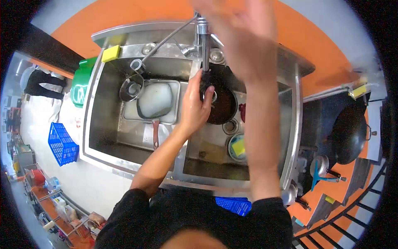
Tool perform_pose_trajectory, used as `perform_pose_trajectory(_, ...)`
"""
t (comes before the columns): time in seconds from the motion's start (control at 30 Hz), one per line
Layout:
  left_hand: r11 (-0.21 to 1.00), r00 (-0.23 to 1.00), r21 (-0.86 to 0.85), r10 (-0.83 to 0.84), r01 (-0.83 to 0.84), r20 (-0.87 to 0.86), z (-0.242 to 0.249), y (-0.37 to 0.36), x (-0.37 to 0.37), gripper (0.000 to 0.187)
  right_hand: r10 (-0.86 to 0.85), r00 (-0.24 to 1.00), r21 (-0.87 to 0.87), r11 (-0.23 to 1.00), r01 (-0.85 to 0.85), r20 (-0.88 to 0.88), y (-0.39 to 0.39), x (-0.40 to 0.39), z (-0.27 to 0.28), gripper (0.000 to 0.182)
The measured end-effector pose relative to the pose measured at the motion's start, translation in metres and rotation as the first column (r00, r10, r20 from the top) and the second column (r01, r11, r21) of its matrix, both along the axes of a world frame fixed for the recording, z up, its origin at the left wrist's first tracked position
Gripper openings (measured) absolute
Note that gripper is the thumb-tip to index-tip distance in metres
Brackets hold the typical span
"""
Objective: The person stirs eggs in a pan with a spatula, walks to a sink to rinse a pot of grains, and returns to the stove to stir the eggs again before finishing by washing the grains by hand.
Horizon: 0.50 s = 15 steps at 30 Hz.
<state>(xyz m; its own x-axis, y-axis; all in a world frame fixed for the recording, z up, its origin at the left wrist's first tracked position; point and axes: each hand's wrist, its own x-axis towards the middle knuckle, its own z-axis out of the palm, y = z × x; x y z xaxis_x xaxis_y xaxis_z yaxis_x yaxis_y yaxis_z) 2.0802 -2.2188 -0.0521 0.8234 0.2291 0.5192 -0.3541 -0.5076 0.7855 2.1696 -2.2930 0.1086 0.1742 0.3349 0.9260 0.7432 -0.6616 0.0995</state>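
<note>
My left hand (195, 106) is wrapped round the black spray head (205, 85) at the end of the faucet pipe (205, 50), above the sink's middle divider. My right hand (244, 41) is raised high near the faucet's top, blurred by motion, so its fingers are unclear. Below the spray head, in the right basin, lies a dark round pan (224, 103). The left basin holds a metal tray (176, 103) with a pan of whitish liquid (155, 99) on it, its brown handle pointing toward me. A small metal pot (131, 88) stands beside the tray.
The right basin holds a drain (231, 126) and a bowl (236, 154) with a yellow sponge. Another sponge (110, 53) lies on the back left rim. A wok (349, 133) is at the right. A green bin (83, 83), blue crate (63, 144) and another person (43, 83) are left.
</note>
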Motion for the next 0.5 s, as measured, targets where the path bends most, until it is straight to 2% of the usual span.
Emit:
perform_pose_trajectory(0.03,1.000,1.000,-0.021,0.015,-0.014,0.017,-0.010,-0.004,0.003,0.047,-0.079,0.967,0.080,0.995,0.061,0.243,0.025,0.011,0.024,0.040)
perform_pose_trajectory(0.07,0.999,0.999,-0.041,0.027,-0.025,0.036,-0.015,-0.008,0.008,0.042,-0.081,0.965,0.083,0.995,0.062,0.248,0.024,0.003,0.050,0.040)
perform_pose_trajectory(0.1,0.997,0.995,-0.029,0.071,-0.069,0.065,-0.014,-0.013,0.009,0.040,-0.041,0.962,-0.050,0.998,0.028,-0.269,0.021,-0.010,0.073,0.037)
perform_pose_trajectory(0.13,0.998,0.996,-0.028,0.066,-0.064,0.065,-0.007,-0.018,0.009,0.040,-0.058,0.699,-0.145,0.987,-0.066,-0.713,0.019,-0.017,0.084,0.035)
perform_pose_trajectory(0.17,0.996,0.994,-0.021,0.084,-0.083,0.063,0.002,-0.022,0.009,0.039,0.016,0.746,-0.070,0.994,-0.084,-0.666,0.015,-0.008,0.078,0.029)
perform_pose_trajectory(0.2,0.994,0.992,-0.018,0.106,-0.105,0.062,0.007,-0.026,0.010,0.039,0.012,0.747,-0.075,0.994,-0.082,-0.665,0.008,0.005,0.071,0.029)
perform_pose_trajectory(0.27,0.997,0.998,-0.078,0.031,-0.026,0.056,0.007,-0.035,0.017,0.037,0.077,0.895,-0.024,0.995,-0.097,-0.438,-0.011,0.027,0.064,0.026)
perform_pose_trajectory(0.4,0.997,0.999,-0.073,-0.026,0.027,0.022,0.007,-0.055,0.027,0.038,0.105,0.878,-0.049,0.988,-0.145,-0.467,-0.042,0.034,0.064,0.024)
perform_pose_trajectory(0.47,0.996,0.999,-0.074,-0.046,0.048,0.020,0.007,-0.062,0.034,0.039,0.239,0.817,0.024,0.964,-0.266,-0.525,-0.054,0.043,0.066,0.025)
perform_pose_trajectory(0.5,0.993,0.996,-0.099,-0.076,0.072,-0.041,0.007,-0.066,0.037,0.038,0.239,0.817,0.024,0.963,-0.267,-0.525,-0.058,0.048,0.065,0.025)
